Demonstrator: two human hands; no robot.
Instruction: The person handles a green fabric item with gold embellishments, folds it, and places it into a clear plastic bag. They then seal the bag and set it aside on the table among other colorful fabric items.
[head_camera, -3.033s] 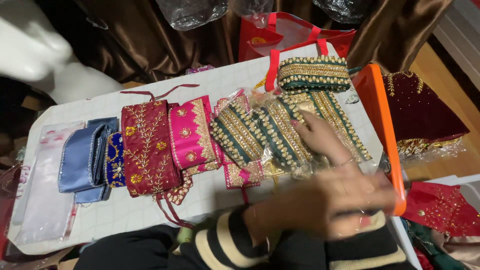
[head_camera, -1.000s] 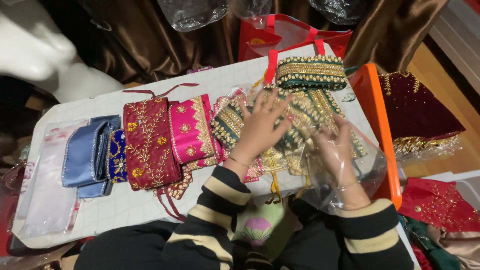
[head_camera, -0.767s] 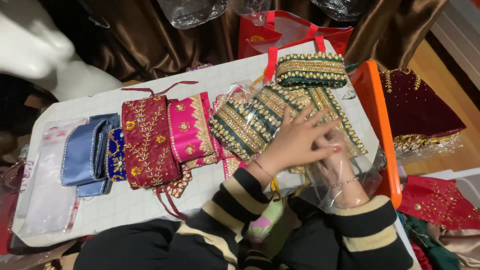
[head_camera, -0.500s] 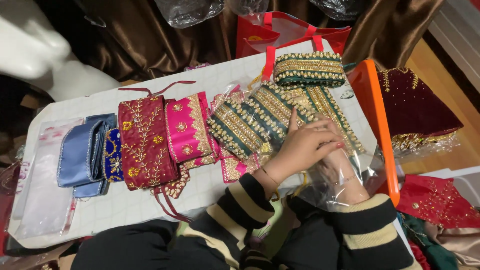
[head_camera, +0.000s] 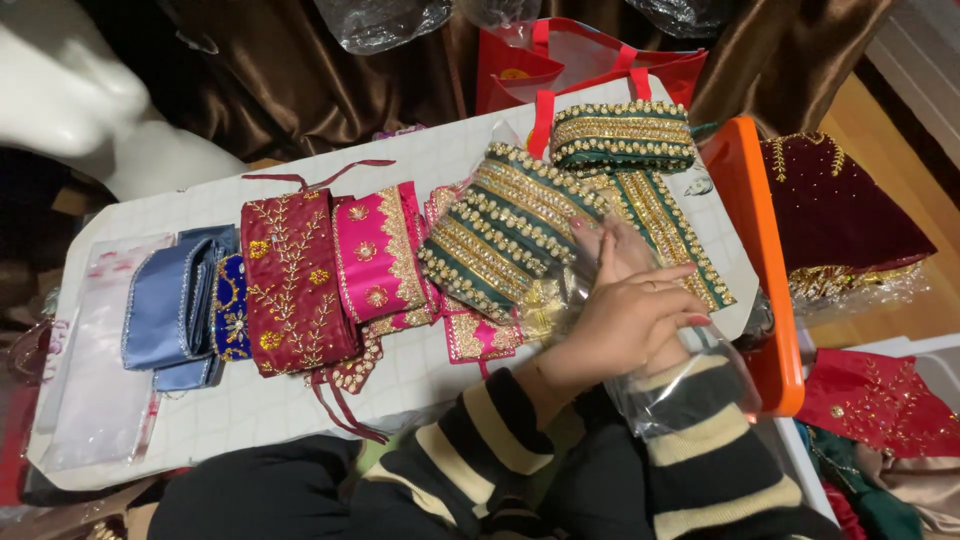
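Nearest the camera, two arms in black-and-cream striped knit sleeves (head_camera: 470, 470) reach in from the near edge. The left hand (head_camera: 628, 320) crosses over toward the right, its fingers (head_camera: 668, 280) spread and pressed flat on a clear crinkled plastic bag (head_camera: 690, 385). The right hand (head_camera: 622, 248) lies under it and inside the bag, so only its fingertips show through the film; I cannot tell whether those fingers are clenched or released. The bag's far edge touches a dark green folded fabric with rows of gold bead trim (head_camera: 505, 230), which lies tilted on the white gridded bench (head_camera: 250, 405), near its right half.

To the left along the bench lie a hot pink embroidered fabric piece (head_camera: 378, 255), a maroon fabric piece with gold vine embroidery and drawstrings (head_camera: 292, 285), a royal blue embroidered piece (head_camera: 232, 315), a pale blue satin folded piece (head_camera: 165, 305), and a flat empty clear sleeve (head_camera: 95, 395).

Just right of the hands runs an orange plastic tray edge (head_camera: 755, 230). Farther off, a second green and gold banded roll (head_camera: 622, 138) sits at the bench's far right corner, before a red shopping bag (head_camera: 580, 65) and brown satin drapery (head_camera: 300, 80).
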